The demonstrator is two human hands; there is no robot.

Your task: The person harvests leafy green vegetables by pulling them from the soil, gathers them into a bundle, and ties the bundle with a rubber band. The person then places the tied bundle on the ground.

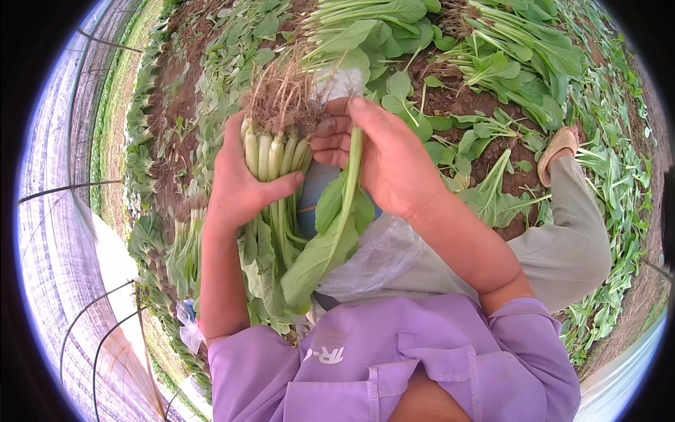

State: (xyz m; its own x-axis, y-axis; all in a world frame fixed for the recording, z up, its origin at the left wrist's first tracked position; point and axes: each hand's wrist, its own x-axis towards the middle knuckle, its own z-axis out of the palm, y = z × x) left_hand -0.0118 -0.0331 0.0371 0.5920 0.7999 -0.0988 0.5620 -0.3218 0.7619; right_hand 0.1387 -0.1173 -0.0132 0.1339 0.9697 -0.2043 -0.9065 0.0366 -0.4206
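My left hand (245, 190) is wrapped around a bundle of leafy greens (271, 158), its thumb across the pale stems. Brown, soil-dusted roots (282, 97) point away from me, and the leaves hang down toward my lap. In my right hand (387, 158) is one single leafy stalk (350, 174), pinched near its root end between thumb and fingers. The broad leaf of that stalk (321, 258) drapes below, beside the bundle. Clear plastic film (374, 258) lies over my lap, and part of a blue object (316, 190) shows behind the greens.
Piles of pulled greens (364, 31) lie ahead, with another heap (522, 58) at the far right. Loose plants rest on brown soil (453, 95) near my sandalled foot (559, 150). Rooted bunches (187, 242) line the left, beside a greenhouse-like sheet wall (58, 237) with bent poles.
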